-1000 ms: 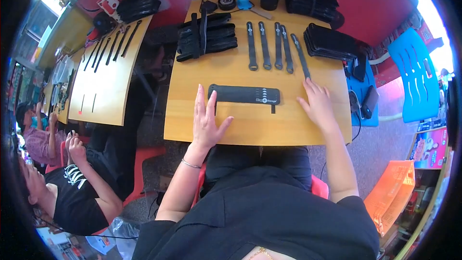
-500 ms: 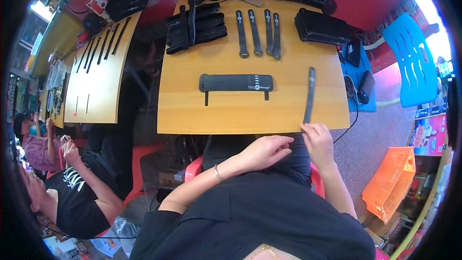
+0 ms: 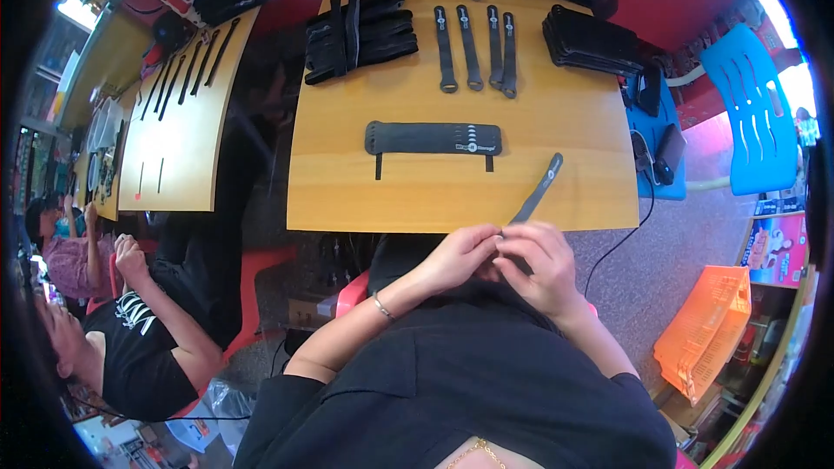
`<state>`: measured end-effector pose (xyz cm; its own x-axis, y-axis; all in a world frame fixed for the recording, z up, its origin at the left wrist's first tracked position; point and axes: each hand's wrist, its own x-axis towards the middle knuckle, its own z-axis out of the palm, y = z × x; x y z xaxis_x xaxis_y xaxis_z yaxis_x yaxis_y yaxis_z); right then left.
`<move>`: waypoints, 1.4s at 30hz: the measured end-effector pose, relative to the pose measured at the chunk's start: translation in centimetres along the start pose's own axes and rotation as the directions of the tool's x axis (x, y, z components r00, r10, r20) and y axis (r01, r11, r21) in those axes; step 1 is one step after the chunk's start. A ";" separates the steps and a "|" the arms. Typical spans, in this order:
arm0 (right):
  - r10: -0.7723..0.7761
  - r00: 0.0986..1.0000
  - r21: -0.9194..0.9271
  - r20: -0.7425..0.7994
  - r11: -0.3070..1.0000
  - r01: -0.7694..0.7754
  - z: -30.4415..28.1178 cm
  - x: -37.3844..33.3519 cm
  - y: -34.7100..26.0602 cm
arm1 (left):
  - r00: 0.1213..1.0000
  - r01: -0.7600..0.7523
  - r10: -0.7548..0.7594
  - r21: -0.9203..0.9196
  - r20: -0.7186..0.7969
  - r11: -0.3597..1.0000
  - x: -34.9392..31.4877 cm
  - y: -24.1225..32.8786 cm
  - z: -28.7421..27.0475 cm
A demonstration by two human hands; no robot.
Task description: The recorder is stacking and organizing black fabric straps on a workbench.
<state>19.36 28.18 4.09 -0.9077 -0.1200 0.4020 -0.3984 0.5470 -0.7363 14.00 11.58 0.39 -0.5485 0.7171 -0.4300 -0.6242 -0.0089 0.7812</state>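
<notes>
Grey strap (image 3: 536, 191) between our two hands, slanting over the front edge of the table (image 3: 339, 204) — its rounded far end points up and to the right, while its near end runs in under our fingers. Our right hand (image 3: 543, 262) has thumb and fingers bent in, and we judge it to be pinching that near end. Our left hand (image 3: 460, 256) meets it there, fingers curled and close together; we cannot tell whether it grips the strap or only touches it, since the fingers overlap.

As for progress, we count one strap in hand and four loose straps (image 3: 469, 48) set upright in a row farther back, the right two touching or nearly so at their lower ends. Nearer us lies a dark flat set (image 3: 421, 138), which looks like several straps overlapped, with pale marks toward its right end; we take that part as laid out already. Two short black strips (image 3: 378, 168) show below it. The held strap is apart from both groups — not yet placed with either. Behind, at the left, sits a black bundle (image 3: 391, 46) with bands across it; at the right, stacked black pouches (image 3: 591, 42).
</notes>
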 end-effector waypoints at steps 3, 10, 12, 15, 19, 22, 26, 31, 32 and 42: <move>-0.125 0.991 -0.340 0.041 0.931 0.132 0.0 2.7 0.1 | 0.991 -0.090 0.132 0.591 -0.027 0.801 -2.0 3.1 -0.8; 0.012 0.939 -0.182 0.344 0.982 0.055 -0.1 4.3 3.6 | 0.795 -0.257 0.599 0.844 -0.092 0.471 -3.8 5.1 -5.6; 0.063 0.955 -0.160 0.288 0.987 -0.017 0.1 4.9 4.4 | 0.770 -0.223 0.613 0.825 -0.178 0.519 -4.0 5.1 -7.2; 0.095 0.961 -0.127 0.259 0.990 -0.064 -0.1 5.8 5.4 | 0.776 -0.186 0.574 0.775 -0.261 0.604 -4.4 5.9 -8.1; 0.284 0.921 0.043 0.268 0.951 -0.306 0.0 7.2 6.0 | 0.735 -0.207 0.554 0.649 -0.392 0.732 -4.5 5.7 -9.7; 0.368 0.904 0.186 0.216 0.894 -0.408 0.4 7.0 7.3 | 0.696 -0.221 0.548 0.588 -0.464 0.778 -3.9 5.3 -11.2; 0.416 0.903 0.362 0.107 0.829 -0.425 2.0 7.5 8.4 | 0.675 -0.289 0.517 0.457 -0.525 0.841 -3.0 5.1 -12.8; 0.455 0.886 0.340 0.088 0.823 -0.456 2.3 7.8 9.8 | 0.656 -0.368 0.522 0.373 -0.545 0.852 -2.1 5.2 -14.3; 0.463 0.881 0.352 0.096 0.812 -0.466 2.3 7.9 9.8 | 0.657 -0.362 0.515 0.370 -0.550 0.856 -2.0 5.3 -14.4; 0.524 0.848 0.379 0.080 0.770 -0.512 3.5 8.2 9.8 | 0.567 -0.224 0.453 0.401 -0.688 0.888 -1.1 5.6 -15.6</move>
<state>7.58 29.71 -1.78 -0.9889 0.1188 -0.0890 0.1084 0.1685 -0.9797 2.42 -0.14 -1.88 -0.9766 -0.0764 -0.2009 -0.2086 0.1107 0.9717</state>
